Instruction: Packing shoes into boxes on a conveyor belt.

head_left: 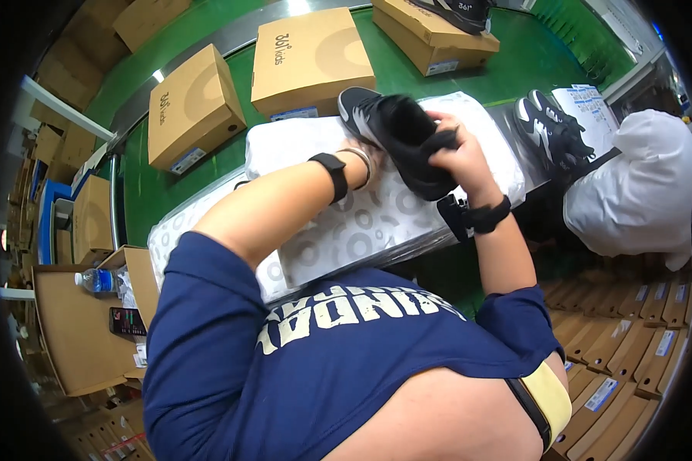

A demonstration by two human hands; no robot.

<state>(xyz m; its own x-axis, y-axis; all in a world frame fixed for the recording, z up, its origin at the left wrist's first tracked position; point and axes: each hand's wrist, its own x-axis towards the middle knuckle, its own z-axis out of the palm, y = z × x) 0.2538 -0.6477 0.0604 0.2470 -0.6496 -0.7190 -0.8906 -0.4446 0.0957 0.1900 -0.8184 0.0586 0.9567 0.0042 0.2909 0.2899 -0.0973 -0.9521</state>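
Shoe was black with a pale sole, held over white paper with grey rings | boxes were stiff brown card; the open box held a clear bottle and flat phone | right hand bent up, fingers clamped on the shoe | left hand was behind it, fingers mostly hidden, so I couldn't tell their grip
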